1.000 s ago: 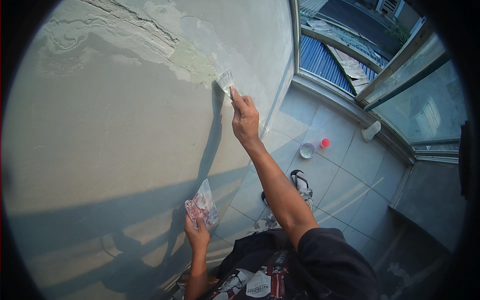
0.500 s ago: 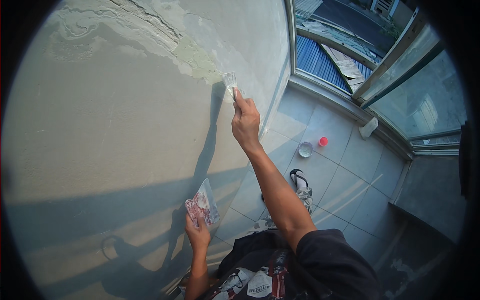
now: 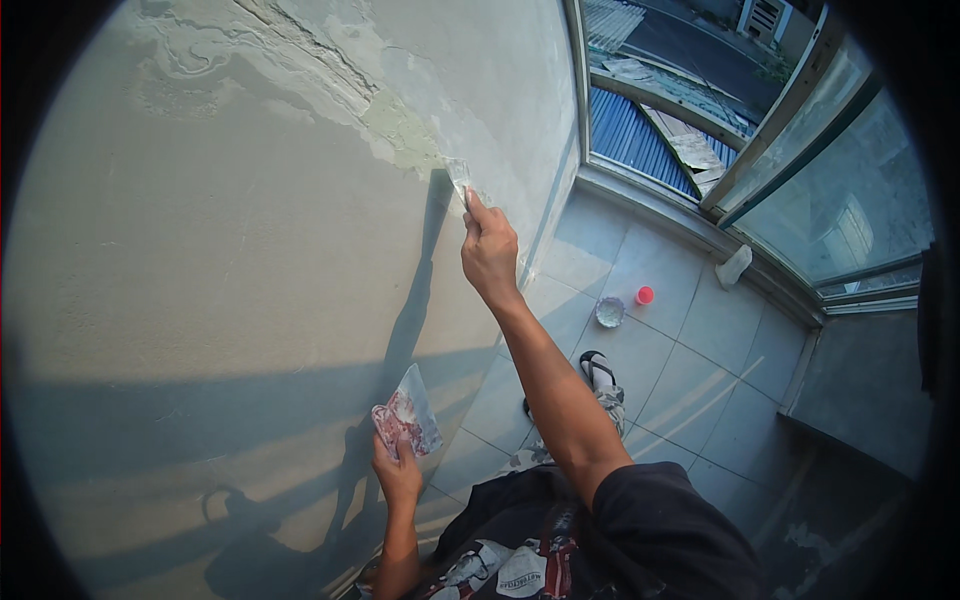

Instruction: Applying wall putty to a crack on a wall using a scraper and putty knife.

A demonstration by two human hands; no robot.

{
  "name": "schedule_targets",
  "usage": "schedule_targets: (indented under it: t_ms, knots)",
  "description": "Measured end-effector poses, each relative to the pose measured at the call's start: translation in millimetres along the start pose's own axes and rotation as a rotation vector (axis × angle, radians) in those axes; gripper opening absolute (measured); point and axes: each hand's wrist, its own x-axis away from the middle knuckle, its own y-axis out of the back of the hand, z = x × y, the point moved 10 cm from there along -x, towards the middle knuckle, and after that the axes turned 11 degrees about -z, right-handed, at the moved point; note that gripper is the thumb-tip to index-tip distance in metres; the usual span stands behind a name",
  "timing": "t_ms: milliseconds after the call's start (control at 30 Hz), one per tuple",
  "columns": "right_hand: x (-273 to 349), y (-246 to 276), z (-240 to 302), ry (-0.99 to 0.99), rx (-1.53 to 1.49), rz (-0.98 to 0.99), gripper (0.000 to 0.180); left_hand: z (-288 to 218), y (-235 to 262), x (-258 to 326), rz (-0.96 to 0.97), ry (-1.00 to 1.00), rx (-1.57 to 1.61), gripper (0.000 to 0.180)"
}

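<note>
The small scraper [image 3: 457, 174] is up at the wall [image 3: 220, 270], its blade at the lower right end of a pale greenish patch [image 3: 400, 132]; we cannot tell whether its edge presses on the surface. Our right hand [image 3: 490, 245] is closed around its handle, the forefinger and thumb toward the blade, with the arm stretched out in front of us. From that patch a rough, dark crack [image 3: 310, 52] runs up and to the left, with flaky, uneven plaster along it.

Lower down, near our body, our left hand [image 3: 399, 472] holds a wider scraper [image 3: 424, 420], thumb across its face. Its reddish part is smeared with white, and its greyish blade tapers upward. Our long shadow [image 3: 410, 310] falls on the wall between the two tools.

To the right, on the tiled floor [image 3: 690, 390], we see a small bowl [image 3: 610, 312] with something pale in it and, just beside it, a pinkish-red cup [image 3: 644, 295]. Our sandal [image 3: 592, 362] is below them, beneath patterned trousers [image 3: 612, 402]. Farther right, a whitish lump [image 3: 734, 267] sits against the window frame [image 3: 672, 198]. Beyond that frame lies a blue corrugated roof [image 3: 635, 140].
</note>
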Motion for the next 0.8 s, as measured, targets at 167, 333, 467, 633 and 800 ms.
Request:
schedule_targets:
  t_ms: [167, 333, 467, 633, 800]
  knots:
    - [14, -1, 4, 0.067, 0.04, -0.014, 0.038, -5, 1, 0, -0.008, 0.005, 0.021, 0.038]
    - [26, 10, 3, 0.037, -0.008, 0.1, 0.042, -6, 5, 3, -0.029, -0.026, 0.017, 0.038]
    - [-23, 15, 77, 0.2, -0.174, 0.043, 0.044, -4, 4, 4, -0.034, 0.01, 0.038, 0.038]
    - [-59, 2, 113, 0.56, -0.081, 0.02, 0.054, -6, -7, 8, 0.007, 0.103, 0.095, 0.031]
    - [-60, -9, 82, 0.606, 0.037, 0.07, 0.063, 7, -6, 8, 0.005, 0.074, 0.095, 0.031]
